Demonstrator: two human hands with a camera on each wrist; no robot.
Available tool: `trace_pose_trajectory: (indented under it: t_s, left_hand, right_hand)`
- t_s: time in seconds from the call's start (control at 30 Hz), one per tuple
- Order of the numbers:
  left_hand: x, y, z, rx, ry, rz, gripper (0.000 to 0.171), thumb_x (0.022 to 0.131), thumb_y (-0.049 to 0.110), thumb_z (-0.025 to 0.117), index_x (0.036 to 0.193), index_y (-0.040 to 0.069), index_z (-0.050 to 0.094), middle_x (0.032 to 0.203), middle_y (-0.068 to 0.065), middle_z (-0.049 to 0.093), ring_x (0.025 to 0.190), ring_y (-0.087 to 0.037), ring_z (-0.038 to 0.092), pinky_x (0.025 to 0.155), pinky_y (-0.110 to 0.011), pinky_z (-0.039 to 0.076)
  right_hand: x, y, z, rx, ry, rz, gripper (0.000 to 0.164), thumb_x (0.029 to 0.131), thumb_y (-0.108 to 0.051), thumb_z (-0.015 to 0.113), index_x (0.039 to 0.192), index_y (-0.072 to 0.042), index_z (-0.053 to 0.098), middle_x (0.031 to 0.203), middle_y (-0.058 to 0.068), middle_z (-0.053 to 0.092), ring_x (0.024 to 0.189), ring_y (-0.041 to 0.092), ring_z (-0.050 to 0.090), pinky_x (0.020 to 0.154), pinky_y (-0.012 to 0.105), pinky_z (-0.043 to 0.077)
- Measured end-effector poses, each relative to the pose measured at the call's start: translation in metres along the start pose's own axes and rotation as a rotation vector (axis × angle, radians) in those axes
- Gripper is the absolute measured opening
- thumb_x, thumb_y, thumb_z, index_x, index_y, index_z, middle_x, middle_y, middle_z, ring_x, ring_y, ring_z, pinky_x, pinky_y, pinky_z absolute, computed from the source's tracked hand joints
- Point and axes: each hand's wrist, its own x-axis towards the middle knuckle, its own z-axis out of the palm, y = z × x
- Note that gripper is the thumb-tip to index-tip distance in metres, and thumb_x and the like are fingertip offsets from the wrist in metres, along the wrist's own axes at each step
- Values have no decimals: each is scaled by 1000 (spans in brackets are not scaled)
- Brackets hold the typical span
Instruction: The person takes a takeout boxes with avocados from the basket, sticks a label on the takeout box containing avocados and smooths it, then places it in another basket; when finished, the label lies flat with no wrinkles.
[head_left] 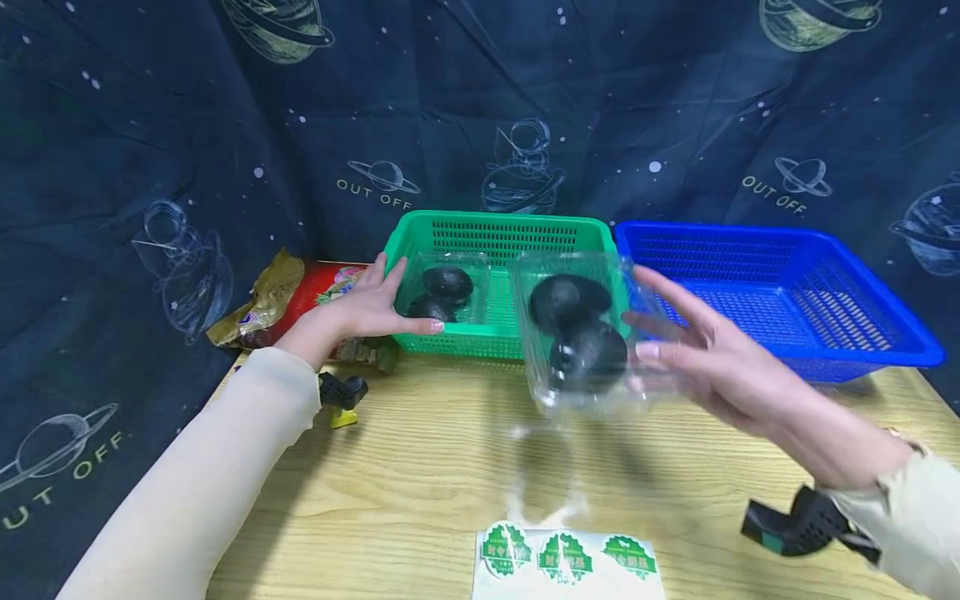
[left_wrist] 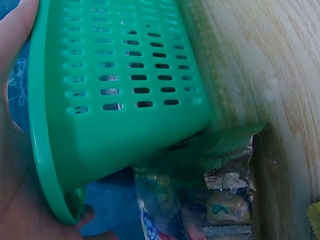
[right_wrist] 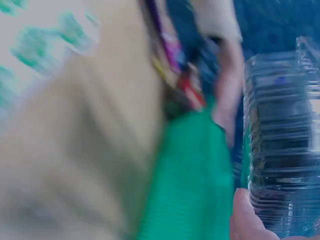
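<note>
My right hand [head_left: 720, 367] holds a clear plastic fruit box [head_left: 536, 375] by its right side, tilted over the front rim of the green basket. Two dark egg-shaped fruits [head_left: 570, 304] that look like avocados lie inside it. In the right wrist view, fingertips [right_wrist: 250, 220] press the ribbed wall of the box. At the basket's left front corner, my left hand [head_left: 367, 308] grips the rim of the green basket [left_wrist: 40, 145], thumb along the front edge. Another clear box [head_left: 480, 292] with similar dark fruits [head_left: 447, 285] sits in the basket's left part.
To the right stands a blue basket [head_left: 810, 367]. A red and gold snack bag [head_left: 292, 292] lies left of the green basket, beside the left hand. On the wooden table [head_left: 405, 475], a sheet with several green and white stickers [head_left: 566, 558] lies at the front.
</note>
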Motion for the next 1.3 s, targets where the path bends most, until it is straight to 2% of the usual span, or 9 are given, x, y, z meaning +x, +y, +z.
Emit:
trace_pose_trajectory:
  t_s: [0.07, 0.13, 0.3, 0.53, 0.7, 0.83, 1.1, 1.2, 1.3]
  left_hand:
    - [-1, -1, -2, 7, 6, 6, 125, 68, 82, 55, 152, 19, -14, 156, -15, -22, 142, -42, -15, 105, -70, 8]
    - [-2, -1, -2, 13, 11, 10, 125, 69, 82, 55, 152, 18, -13, 156, -15, -22, 142, -42, -15, 105, -71, 8]
    - [-1, -2, -1, 12, 13, 15, 124, 70, 80, 55, 153, 18, -12, 156, -16, -21, 141, -44, -13, 104, -71, 8]
    - [-2, -3, 1, -1, 11, 2, 124, 70, 80, 56, 153, 17, -13, 156, -16, -21, 141, -45, -13, 104, -72, 9]
    - [-2, 1, 1, -13, 6, 10, 124, 70, 79, 57, 153, 16, -12, 156, -17, -21, 141, -45, -14, 104, -72, 8]
    - [-2, 4, 1, -7, 8, 10, 124, 70, 79, 57, 153, 16, -12, 156, -17, -21, 141, -44, -14, 104, -72, 8]
    - [-2, 3, 2, -13, 32, 3, 126, 69, 80, 58, 153, 17, -12, 156, -15, -23, 141, -43, -15, 104, -72, 10]
    - [-4, 4, 5, -7, 70, 12, 123, 70, 80, 56, 152, 18, -13, 155, -14, -25, 142, -40, -17, 103, -72, 9]
    - [-13, 14, 11, -9, 193, 87, 115, 76, 76, 54, 154, 17, -7, 158, -12, -19, 144, -35, -14, 106, -69, 8]
  right_hand:
    - [-23, 21, 3, 51, -53, 0, 74, 97, 3, 45, 154, -26, 10, 155, 25, 11, 125, 23, 51, 93, 42, 48]
    - [-44, 42, 5, 47, -58, 14, 74, 96, 3, 45, 154, -26, 10, 155, 25, 9, 129, 28, 45, 94, 42, 48]
    - [-70, 81, 11, -57, 75, 89, 78, 95, 1, 51, 154, -27, 10, 153, 31, 6, 128, 48, 37, 89, 38, 50]
    - [-59, 106, 21, -201, 271, 124, 88, 87, -7, 68, 153, -27, 14, 154, 27, 11, 128, 57, 31, 87, 37, 51]
    - [-51, 114, 23, -280, 281, 97, 93, 83, -12, 73, 153, -28, 15, 158, 18, 6, 137, 50, 17, 98, 51, 40]
    - [-49, 114, 23, -332, 285, 107, 95, 81, -16, 75, 153, -28, 14, 157, 19, 8, 140, 47, 12, 101, 60, 29]
    - [-51, 112, 24, -399, 284, 165, 97, 81, -23, 76, 153, -24, 11, 157, 21, 3, 138, 51, 12, 105, 60, 21]
    - [-51, 112, 24, -394, 286, 169, 96, 81, -23, 76, 153, -25, 12, 157, 21, 5, 138, 50, 13, 105, 60, 22]
    - [-50, 113, 24, -390, 288, 172, 95, 81, -24, 76, 152, -25, 13, 156, 23, 6, 138, 50, 14, 105, 60, 21]
